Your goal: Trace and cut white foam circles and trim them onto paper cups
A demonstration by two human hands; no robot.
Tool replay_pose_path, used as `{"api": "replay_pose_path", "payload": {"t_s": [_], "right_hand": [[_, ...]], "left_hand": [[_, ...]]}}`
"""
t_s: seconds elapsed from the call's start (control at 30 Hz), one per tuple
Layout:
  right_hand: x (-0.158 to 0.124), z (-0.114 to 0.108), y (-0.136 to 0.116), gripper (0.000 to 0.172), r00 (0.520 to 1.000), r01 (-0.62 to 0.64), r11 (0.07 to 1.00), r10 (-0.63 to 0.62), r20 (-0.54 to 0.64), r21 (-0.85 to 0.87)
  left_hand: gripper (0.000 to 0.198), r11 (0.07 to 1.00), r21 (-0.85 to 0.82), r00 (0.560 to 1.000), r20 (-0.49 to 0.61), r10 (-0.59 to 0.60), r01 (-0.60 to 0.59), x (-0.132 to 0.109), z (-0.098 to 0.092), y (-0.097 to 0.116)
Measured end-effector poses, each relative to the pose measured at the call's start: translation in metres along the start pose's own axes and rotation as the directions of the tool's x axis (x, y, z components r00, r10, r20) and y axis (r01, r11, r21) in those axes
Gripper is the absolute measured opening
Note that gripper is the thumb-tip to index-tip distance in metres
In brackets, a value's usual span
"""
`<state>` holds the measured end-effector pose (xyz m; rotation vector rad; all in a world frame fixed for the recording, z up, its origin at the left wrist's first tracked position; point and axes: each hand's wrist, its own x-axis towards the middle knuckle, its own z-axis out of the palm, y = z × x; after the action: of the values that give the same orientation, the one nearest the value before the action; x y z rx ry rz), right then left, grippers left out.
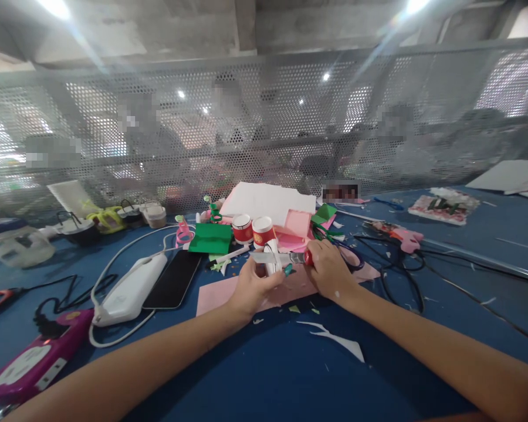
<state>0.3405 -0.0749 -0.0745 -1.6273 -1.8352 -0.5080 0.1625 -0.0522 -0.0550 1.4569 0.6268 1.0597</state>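
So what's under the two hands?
Pink paper shows below the left hand and right hand, on the blue table. The hands cover part of it, so that bit can't be seen.

I hold a flat metal tool (297,258) with a red handle. It lies sideways, handle on the right, shiny end pointing left. I also hold a small white thing (273,267) by the shiny end; its shape is blurry.
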Motion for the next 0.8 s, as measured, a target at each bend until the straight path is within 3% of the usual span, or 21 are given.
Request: {"api": "replay_pose_path", "payload": {"t_s": [0.33, 0.53, 0.8], "right_hand": [[-0.003, 0.002, 0.003, 0.01, 1.0, -0.007, 1.0, 0.007, -0.002, -0.004], [-0.005, 0.002, 0.002, 0.009, 1.0, 0.004, 1.0, -0.003, -0.018, 0.018], [-0.006, 0.005, 0.004, 0.008, 1.0, 0.011, 0.999, -0.01, -0.025, 0.031]], "left_hand": [[0.065, 0.999, 0.037, 0.998, 0.055, 0.017, -0.019, -0.004, 0.002, 0.001], [0.059, 0.992, 0.129, 0.985, 0.171, -0.035, 0.013, -0.009, 0.005, 0.011], [0.054, 0.979, 0.195, 0.985, 0.148, -0.086, 0.056, -0.01, 0.006, 0.012]]}}
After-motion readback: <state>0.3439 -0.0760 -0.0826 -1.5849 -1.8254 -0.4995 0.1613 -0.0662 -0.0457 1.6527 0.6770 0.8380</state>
